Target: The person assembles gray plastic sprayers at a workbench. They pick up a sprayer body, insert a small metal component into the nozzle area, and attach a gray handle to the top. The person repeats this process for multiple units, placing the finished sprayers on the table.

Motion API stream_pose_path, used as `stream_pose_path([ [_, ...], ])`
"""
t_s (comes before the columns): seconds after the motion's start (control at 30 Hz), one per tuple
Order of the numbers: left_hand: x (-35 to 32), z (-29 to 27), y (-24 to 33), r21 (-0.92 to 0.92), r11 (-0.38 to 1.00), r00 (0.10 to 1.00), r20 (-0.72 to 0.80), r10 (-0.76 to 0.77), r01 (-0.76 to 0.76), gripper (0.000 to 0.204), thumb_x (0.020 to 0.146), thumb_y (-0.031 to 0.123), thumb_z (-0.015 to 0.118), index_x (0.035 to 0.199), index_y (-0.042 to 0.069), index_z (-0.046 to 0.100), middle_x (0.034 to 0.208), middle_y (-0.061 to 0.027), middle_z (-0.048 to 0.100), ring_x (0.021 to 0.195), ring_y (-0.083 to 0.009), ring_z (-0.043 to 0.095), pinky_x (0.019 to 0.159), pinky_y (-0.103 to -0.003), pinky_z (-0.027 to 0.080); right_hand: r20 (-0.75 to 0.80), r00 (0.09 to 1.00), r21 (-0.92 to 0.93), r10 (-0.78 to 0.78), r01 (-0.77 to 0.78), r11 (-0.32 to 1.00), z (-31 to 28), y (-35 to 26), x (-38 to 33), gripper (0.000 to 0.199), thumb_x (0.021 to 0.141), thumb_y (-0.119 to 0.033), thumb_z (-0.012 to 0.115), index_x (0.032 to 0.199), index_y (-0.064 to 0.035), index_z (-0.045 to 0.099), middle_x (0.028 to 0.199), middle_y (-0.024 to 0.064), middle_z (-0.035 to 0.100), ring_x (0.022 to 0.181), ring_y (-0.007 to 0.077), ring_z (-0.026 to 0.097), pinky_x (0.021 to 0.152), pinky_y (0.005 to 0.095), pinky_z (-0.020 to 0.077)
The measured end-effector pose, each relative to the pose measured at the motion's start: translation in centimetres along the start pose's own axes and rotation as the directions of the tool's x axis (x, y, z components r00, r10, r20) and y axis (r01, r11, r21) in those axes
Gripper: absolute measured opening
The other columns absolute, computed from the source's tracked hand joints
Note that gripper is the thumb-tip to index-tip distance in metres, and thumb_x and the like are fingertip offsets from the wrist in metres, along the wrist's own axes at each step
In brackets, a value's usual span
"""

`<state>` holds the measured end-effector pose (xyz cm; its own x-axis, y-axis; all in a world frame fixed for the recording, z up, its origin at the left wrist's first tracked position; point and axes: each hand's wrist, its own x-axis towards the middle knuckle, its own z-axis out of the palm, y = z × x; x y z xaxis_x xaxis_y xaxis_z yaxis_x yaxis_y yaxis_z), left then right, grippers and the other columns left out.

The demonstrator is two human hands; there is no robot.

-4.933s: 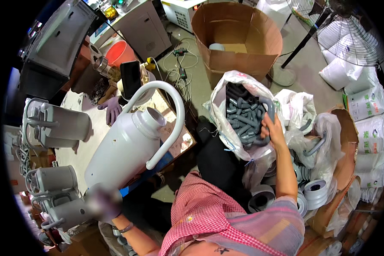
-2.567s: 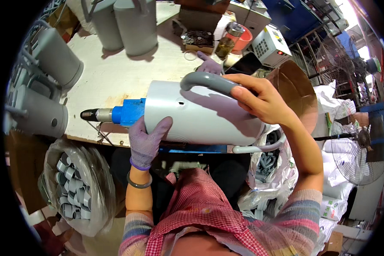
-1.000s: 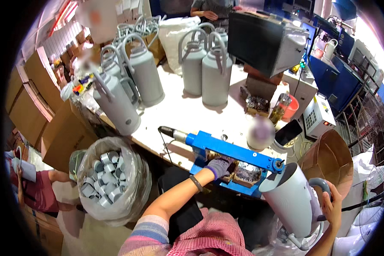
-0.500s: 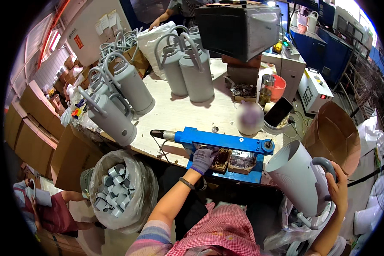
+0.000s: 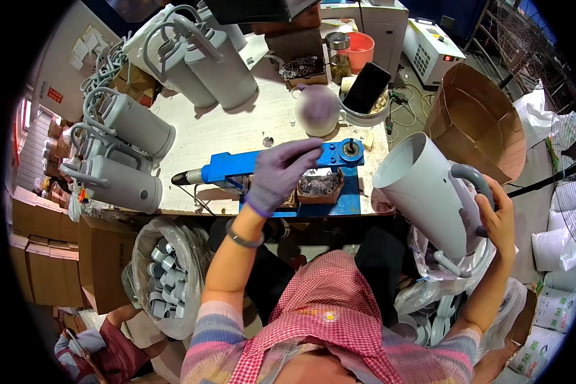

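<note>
Right grip (image 5: 498, 214) wraps the handle (image 5: 471, 174), jug (image 5: 422, 198) tilted at the right edge of the tabletop (image 5: 214, 137), left grip (image 5: 278, 176), open or closed unclear, over the press (image 5: 233, 166), some open room behind.

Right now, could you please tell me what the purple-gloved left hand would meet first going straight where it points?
Most likely the short dark metal pin on the long blue metal arm, though the left hand may pass above; depth is unclear.

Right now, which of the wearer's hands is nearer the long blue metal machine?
Left. The purple-gloved left hand is over the blue machine; the bare right hand is off to its right, gripping a curved grey handle.
</note>
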<state>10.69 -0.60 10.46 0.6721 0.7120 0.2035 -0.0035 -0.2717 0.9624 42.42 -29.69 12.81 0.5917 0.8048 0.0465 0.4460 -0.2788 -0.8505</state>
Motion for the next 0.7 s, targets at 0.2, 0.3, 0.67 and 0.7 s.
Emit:
stream_pose_path([
  [0.2, 3.9, 4.0, -1.4, -0.077, 0.997, 0.998, -0.063, 0.004, -0.009, 0.024, 0.086, 0.009, 0.075, 0.106, -0.003, 0.070, 0.094, -0.0085, 0.073, 0.085, -0.0129, 0.069, 0.080, -0.025, 0.056, -0.045, 0.997, 0.000, -0.055, 0.055, 0.998, 0.5, 1.0, 0.8, 0.035, 0.091, -0.016, 0.066, 0.123, -0.0028, 0.062, 0.080, -0.0037, 0.058, 0.059, 0.0030, 0.043, 0.052, 0.0201, 0.0332],
  [0.3, 4.1, 4.8, -1.7, -0.081, 0.993, 0.996, -0.007, -0.088, 0.087, 0.025, 0.084, 0.009, 0.077, 0.105, -0.003, 0.071, 0.094, -0.0093, 0.073, 0.085, -0.0124, 0.069, 0.080, -0.025, 0.056, -0.021, 0.999, 0.021, 0.036, -0.035, 0.999, 0.3, 1.1, 1.1, 0.035, 0.091, -0.016, 0.066, 0.123, -0.0028, 0.062, 0.077, -0.0039, 0.057, 0.055, 0.0028, 0.042, 0.050, 0.0204, 0.0316],
  [0.67, 4.2, 6.0, -2.6, -0.023, 0.997, 0.991, -0.111, -0.079, 0.076, 0.023, 0.083, 0.014, 0.076, 0.099, -0.001, 0.072, 0.083, -0.0060, 0.071, 0.074, -0.0096, 0.065, 0.071, -0.025, 0.054, 0.005, 0.999, 0.005, 0.045, -0.045, 0.999, 1.2, 0.3, 2.7, 0.034, 0.091, -0.018, 0.066, 0.120, -0.0004, 0.061, 0.079, -0.0035, 0.056, 0.061, 0.0038, 0.041, 0.054, 0.0214, 0.0321],
  [0.7, 4.0, 6.5, -2.9, -0.019, 0.998, 0.987, -0.152, -0.054, 0.052, 0.023, 0.082, 0.016, 0.076, 0.098, -0.001, 0.072, 0.080, -0.0054, 0.071, 0.072, -0.0096, 0.065, 0.069, -0.025, 0.054, 0.022, 0.998, -0.009, 0.054, -0.054, 0.998, 1.5, -0.2, 3.0, 0.034, 0.091, -0.018, 0.066, 0.120, -0.0001, 0.061, 0.080, -0.0033, 0.056, 0.062, 0.0041, 0.041, 0.055, 0.0217, 0.0326],
])
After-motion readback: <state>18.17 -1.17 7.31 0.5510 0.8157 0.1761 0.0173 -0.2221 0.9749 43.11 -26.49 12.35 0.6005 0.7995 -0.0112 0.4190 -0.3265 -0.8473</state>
